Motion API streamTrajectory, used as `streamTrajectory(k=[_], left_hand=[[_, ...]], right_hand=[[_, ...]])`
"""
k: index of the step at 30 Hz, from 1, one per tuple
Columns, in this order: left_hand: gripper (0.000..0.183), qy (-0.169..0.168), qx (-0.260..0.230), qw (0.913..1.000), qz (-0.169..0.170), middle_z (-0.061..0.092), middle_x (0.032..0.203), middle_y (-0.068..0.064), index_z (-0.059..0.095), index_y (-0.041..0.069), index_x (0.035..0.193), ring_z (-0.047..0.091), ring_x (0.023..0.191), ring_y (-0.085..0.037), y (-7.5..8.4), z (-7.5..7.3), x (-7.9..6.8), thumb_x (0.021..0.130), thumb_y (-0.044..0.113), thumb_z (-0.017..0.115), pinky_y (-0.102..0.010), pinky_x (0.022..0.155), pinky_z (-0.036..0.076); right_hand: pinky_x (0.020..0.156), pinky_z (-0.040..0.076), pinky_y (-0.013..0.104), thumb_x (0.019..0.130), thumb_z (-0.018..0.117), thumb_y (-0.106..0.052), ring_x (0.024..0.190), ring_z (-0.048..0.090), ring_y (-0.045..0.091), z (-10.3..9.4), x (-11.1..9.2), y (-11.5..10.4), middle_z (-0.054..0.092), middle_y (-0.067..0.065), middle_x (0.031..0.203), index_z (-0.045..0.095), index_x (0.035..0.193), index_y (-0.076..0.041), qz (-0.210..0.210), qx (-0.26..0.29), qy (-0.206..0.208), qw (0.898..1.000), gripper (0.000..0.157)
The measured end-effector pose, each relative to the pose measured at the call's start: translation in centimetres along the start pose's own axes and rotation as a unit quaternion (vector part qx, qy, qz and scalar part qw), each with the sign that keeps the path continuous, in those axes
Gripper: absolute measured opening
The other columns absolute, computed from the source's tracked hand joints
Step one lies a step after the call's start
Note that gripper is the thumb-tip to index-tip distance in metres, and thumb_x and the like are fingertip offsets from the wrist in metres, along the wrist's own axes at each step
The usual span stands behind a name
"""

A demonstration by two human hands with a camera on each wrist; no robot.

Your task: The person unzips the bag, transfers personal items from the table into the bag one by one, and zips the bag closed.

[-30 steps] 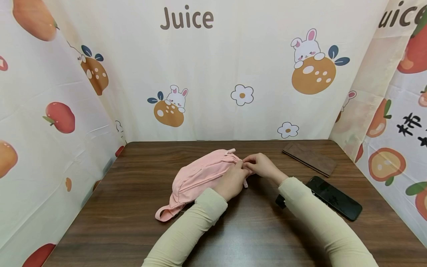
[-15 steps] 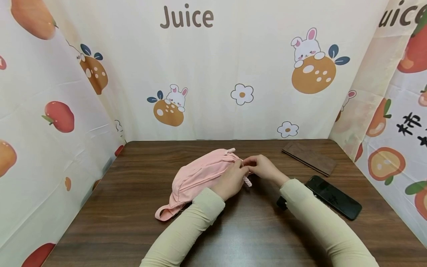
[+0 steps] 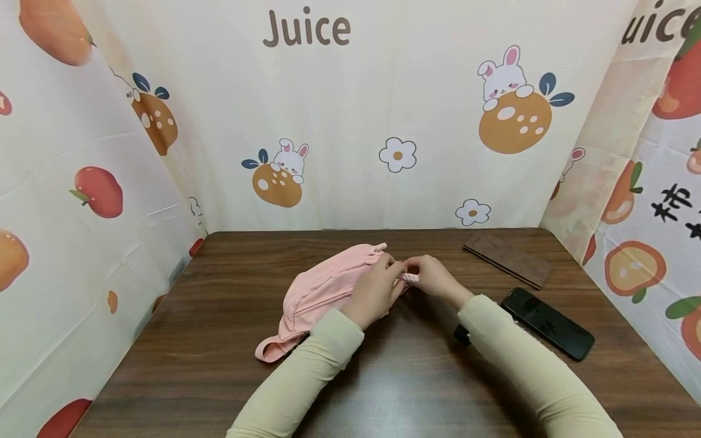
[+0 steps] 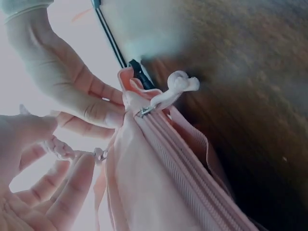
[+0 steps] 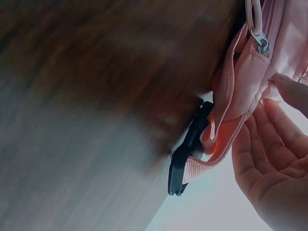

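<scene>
A pink waist bag (image 3: 317, 286) lies on the table, its strap loop (image 3: 271, 350) at the near left. My left hand (image 3: 375, 291) is over the bag's right end and pinches a braided zipper pull cord (image 4: 60, 148). From the other side, my right hand (image 3: 436, 278) pinches the fabric at that end between thumb and fingers, seen in the right wrist view. Another knotted pull cord (image 4: 178, 84) hangs from the slider of a second zipper, which looks closed along its visible length. A black buckle (image 5: 185, 149) hangs on the strap beside my right hand.
A black phone (image 3: 547, 322) lies on the wooden table (image 3: 191, 310) at the right. Behind it rests a flat brown wallet-like piece (image 3: 509, 260). A small black object (image 3: 462, 333) is partly hidden by the right sleeve. Printed curtains enclose the back and sides.
The pull cord, hanging toward the table half a second ago, now lies raised between the hands. My left hand has shifted slightly left with its fingers lifted; the right hand stays nearly in place.
</scene>
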State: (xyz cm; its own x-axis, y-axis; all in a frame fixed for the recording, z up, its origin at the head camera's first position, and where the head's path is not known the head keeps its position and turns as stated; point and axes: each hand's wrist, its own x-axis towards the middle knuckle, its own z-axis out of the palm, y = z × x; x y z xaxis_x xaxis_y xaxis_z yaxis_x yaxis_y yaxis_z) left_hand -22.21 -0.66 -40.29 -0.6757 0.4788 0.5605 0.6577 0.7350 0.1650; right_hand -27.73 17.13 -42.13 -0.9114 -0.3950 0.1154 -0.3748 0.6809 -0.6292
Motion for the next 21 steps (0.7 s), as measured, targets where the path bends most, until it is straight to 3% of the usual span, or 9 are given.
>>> streamTrajectory(k=[6,14,21], left_hand=[[0.015,0.027,-0.016,0.9993,-0.018,0.058,0.092,-0.006,0.063,0.009,0.101,0.061,0.07,-0.017,-0.3,-0.5,0.0,0.087,0.011,0.068,-0.03,0.067,0.052],[0.012,0.016,-0.02,0.9988,-0.041,0.064,0.091,-0.005,0.063,0.007,0.097,0.063,0.079,-0.018,-0.5,-1.6,0.0,0.087,0.012,0.067,-0.032,0.071,0.052],[0.007,0.016,-0.084,0.9938,-0.07,0.07,0.089,-0.005,0.066,0.005,0.094,0.063,0.076,-0.016,-0.7,-2.2,0.1,0.089,0.006,0.062,-0.029,0.07,0.051]], right_hand=[[0.069,0.049,0.028,0.087,0.071,-0.012,0.075,0.06,0.012,0.1,-0.1,-0.2,0.072,0.006,0.088,0.072,0.096,-0.004,-0.007,-0.002,-0.003,1.0,0.012],[0.069,0.049,0.029,0.086,0.071,-0.01,0.072,0.059,0.011,0.0,-0.2,-0.8,0.072,0.004,0.083,0.072,0.087,-0.005,-0.017,-0.027,0.003,0.999,0.005],[0.067,0.049,0.03,0.084,0.072,-0.012,0.069,0.058,0.011,0.1,-0.3,-1.1,0.072,0.002,0.08,0.074,0.082,-0.008,-0.015,-0.051,0.023,0.998,0.005]])
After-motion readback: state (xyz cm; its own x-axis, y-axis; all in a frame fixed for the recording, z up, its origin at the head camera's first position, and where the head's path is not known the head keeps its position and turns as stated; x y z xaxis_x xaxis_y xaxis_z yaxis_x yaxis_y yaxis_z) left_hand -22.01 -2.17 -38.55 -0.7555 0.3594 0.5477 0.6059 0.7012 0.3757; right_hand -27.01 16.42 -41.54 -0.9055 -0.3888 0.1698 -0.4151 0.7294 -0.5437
